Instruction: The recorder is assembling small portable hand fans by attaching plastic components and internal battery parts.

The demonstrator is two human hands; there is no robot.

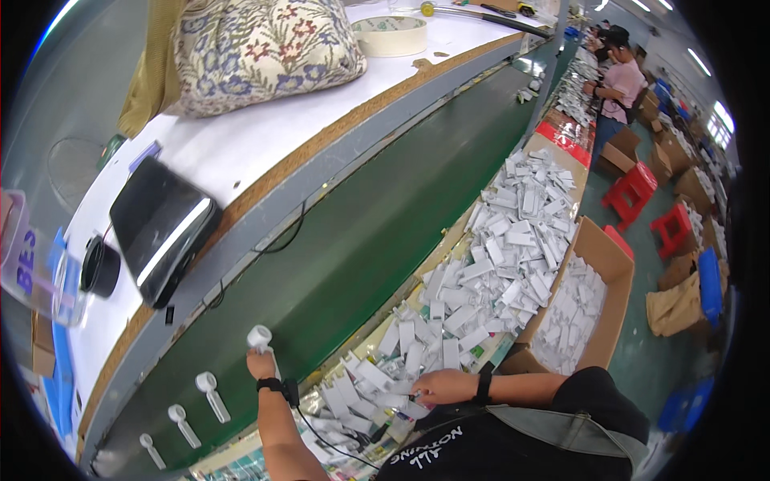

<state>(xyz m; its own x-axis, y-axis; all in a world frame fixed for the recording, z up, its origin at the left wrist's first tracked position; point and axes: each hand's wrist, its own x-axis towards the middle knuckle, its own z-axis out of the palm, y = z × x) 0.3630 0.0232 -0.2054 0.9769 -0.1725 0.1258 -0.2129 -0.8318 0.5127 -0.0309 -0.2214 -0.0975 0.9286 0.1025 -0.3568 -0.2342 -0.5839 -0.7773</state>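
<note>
My left hand [261, 365] reaches over the green conveyor belt [353, 268]. Its fingers are closed on a white round-headed device with a straight handle [259, 336]. Three similar white devices [208, 385] lie spaced out along the belt to the lower left. Close to my body, my right hand [445, 387] rests at the near edge of a long heap of white plastic pieces [517, 232]. Those fingers are curled together, with a small dark tip showing at them; what they hold is too small to name. Both wrists wear black bands.
An open cardboard box [609, 297] of white parts stands right of the heap. Beyond the belt, a raised shelf bears a floral bag [269, 56], a tape roll [393, 37] and a black case [164, 228]. Red stools [630, 195] and a co-worker [622, 80] are farther right.
</note>
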